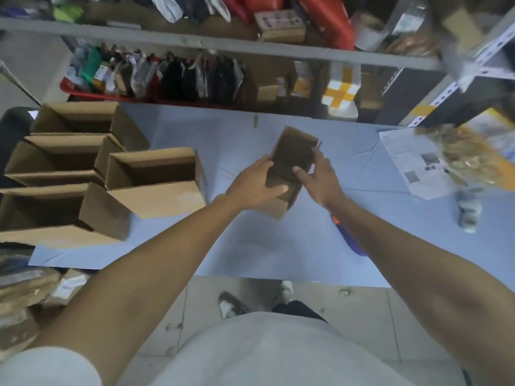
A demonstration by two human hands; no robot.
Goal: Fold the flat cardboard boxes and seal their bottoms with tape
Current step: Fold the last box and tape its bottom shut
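Note:
A small brown cardboard box (292, 154) is held up over the middle of the blue table (278, 246), tilted, its open side toward me. My left hand (256, 185) grips its near left wall, thumb over the rim. My right hand (317, 176) grips the right wall, with the thumb reaching inside. Several folded open boxes (156, 182) stand on the left of the table. A tape dispenser (348, 235) with a purple body lies partly hidden under my right forearm.
Printed papers (412, 162) and a blurred grey object (469, 213) lie on the right of the table. A shelf rack (223, 48) with packed goods and a red bin (83, 90) stands behind the table. Bundled stock (28, 288) sits at lower left.

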